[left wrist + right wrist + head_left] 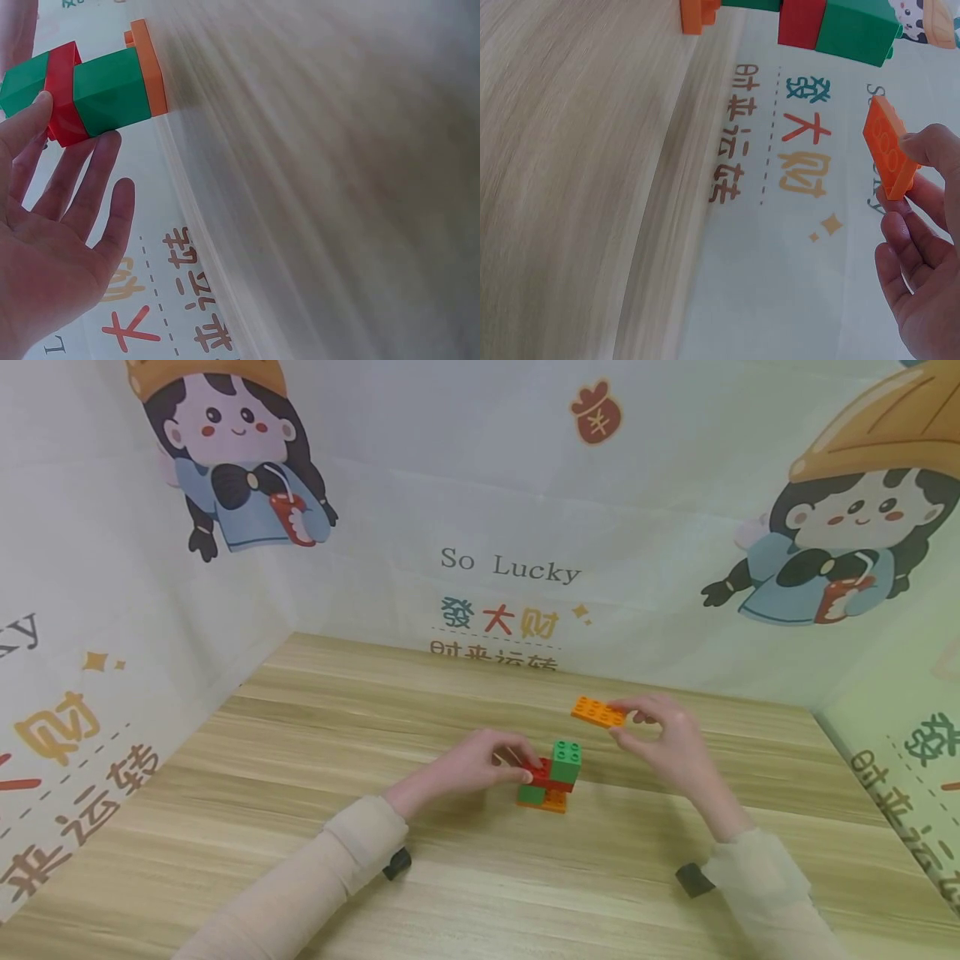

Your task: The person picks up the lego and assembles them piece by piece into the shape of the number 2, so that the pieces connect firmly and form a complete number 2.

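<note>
A small stack of toy building bricks stands on the table. Its base is an orange plate (151, 67), with a green brick (112, 91) on one end. Across that lies a red plate (64, 94), and an upper green brick (566, 762) sits on the red plate's right end. My left hand (491, 760) holds the red plate at its left end, thumb on the near side. Up and right of the stack, my right hand (663, 735) pinches a loose orange plate (889, 146) by one end, in the air, its studs facing up in the head view.
The wooden table (360, 710) stretches around the stack. Printed cloth walls (450, 485) rise at the back and both sides. Dark wrist-worn pieces (695, 879) show under both sleeves.
</note>
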The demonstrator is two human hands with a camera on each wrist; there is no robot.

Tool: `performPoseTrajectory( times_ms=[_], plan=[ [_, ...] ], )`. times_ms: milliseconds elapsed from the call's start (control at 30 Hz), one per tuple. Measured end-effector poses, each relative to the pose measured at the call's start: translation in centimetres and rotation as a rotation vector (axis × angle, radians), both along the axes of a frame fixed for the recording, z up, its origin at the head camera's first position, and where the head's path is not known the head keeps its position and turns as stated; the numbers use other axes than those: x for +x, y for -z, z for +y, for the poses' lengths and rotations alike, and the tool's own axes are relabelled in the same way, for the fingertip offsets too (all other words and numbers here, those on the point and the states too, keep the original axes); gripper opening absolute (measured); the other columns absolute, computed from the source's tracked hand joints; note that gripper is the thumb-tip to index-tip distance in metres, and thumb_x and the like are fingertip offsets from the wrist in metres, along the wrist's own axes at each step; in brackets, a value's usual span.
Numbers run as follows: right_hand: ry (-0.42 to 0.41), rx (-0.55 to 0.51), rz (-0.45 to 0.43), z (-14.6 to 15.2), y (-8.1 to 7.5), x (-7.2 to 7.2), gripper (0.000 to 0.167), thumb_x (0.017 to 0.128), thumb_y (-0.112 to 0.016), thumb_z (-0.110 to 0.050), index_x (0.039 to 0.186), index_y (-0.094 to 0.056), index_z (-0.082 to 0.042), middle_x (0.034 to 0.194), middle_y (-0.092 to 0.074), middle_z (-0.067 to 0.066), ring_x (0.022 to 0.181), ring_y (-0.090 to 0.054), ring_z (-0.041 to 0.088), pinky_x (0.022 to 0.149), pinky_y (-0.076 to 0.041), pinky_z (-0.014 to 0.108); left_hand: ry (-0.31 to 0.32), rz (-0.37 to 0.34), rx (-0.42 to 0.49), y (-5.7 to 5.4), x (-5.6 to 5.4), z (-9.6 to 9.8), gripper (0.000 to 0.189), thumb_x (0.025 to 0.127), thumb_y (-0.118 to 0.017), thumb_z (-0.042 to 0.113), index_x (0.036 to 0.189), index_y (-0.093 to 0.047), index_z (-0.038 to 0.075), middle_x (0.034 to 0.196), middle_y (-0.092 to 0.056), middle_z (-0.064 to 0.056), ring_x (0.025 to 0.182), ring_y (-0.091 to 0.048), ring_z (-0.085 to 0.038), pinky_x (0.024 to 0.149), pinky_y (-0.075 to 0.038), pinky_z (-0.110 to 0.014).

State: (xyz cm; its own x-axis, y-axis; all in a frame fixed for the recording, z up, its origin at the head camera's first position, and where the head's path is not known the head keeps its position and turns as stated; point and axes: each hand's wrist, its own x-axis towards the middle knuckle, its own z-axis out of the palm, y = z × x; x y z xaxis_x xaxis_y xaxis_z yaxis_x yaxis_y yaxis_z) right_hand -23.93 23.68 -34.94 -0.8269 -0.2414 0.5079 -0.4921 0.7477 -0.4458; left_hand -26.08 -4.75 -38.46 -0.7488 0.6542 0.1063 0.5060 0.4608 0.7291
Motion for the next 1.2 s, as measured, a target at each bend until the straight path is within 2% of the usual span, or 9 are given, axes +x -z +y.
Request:
performPoseTrajectory(
  times_ms=[133,333,533,833,1200],
  plan=[
    [0.005,-0.028,-0.028,-0.5,-0.4,0.5,0.031,0.085,-0.076,-0.011,0.116,-0.071,-0.011,0.11,-0.072,0.01,0.09,-0.058,0.026,0.081,-0.051,0.043,0.003,0.004,-0.002,0.1,-0.1,0.0,0.016,0.09,-0.073,0.021,0.106,-0.072,0.02,0.114,-0.073,0.003,0.099,-0.068,-0.011,0.088,-0.053,-0.032],
    [0.004,-0.037,-0.008,-1.2,-0.9,1.1,0.031,0.084,-0.077,-0.012,0.115,-0.072,-0.014,0.102,-0.072,0.006,0.086,-0.055,0.02,0.077,-0.045,0.032,0.003,0.004,0.0,0.0,-0.1,0.0,0.016,0.09,-0.073,0.021,0.106,-0.072,0.02,0.114,-0.073,0.003,0.099,-0.068,-0.011,0.088,-0.053,-0.031],
    [-0.008,-0.058,0.011,-1.5,-1.1,1.3,0.032,0.084,-0.078,-0.012,0.115,-0.072,-0.016,0.093,-0.067,0.005,0.085,-0.05,0.013,0.075,-0.043,0.027,0.004,-0.005,0.004,0.0,0.0,0.0,0.016,0.09,-0.072,0.021,0.106,-0.072,0.02,0.114,-0.073,0.003,0.099,-0.068,-0.012,0.088,-0.053,-0.032],
    [-0.036,-0.094,0.03,-1.8,-1.5,1.5,0.032,0.083,-0.078,-0.01,0.114,-0.072,-0.015,0.097,-0.069,0.003,0.084,-0.052,0.017,0.075,-0.041,0.022,0.006,-0.003,0.008,0.2,-0.2,0.0,0.016,0.09,-0.072,0.02,0.106,-0.072,0.02,0.114,-0.073,0.003,0.098,-0.067,-0.011,0.087,-0.053,-0.031],
    [-0.056,-0.097,-0.005,-2.4,-2.1,1.8,0.031,0.085,-0.078,-0.013,0.115,-0.072,-0.016,0.096,-0.067,0.002,0.087,-0.05,0.011,0.078,-0.042,0.022,0.008,-0.011,0.009,0.0,-0.1,0.0,0.017,0.09,-0.072,0.02,0.107,-0.072,0.019,0.114,-0.073,0.002,0.1,-0.068,-0.012,0.088,-0.054,-0.03]
  ],
)
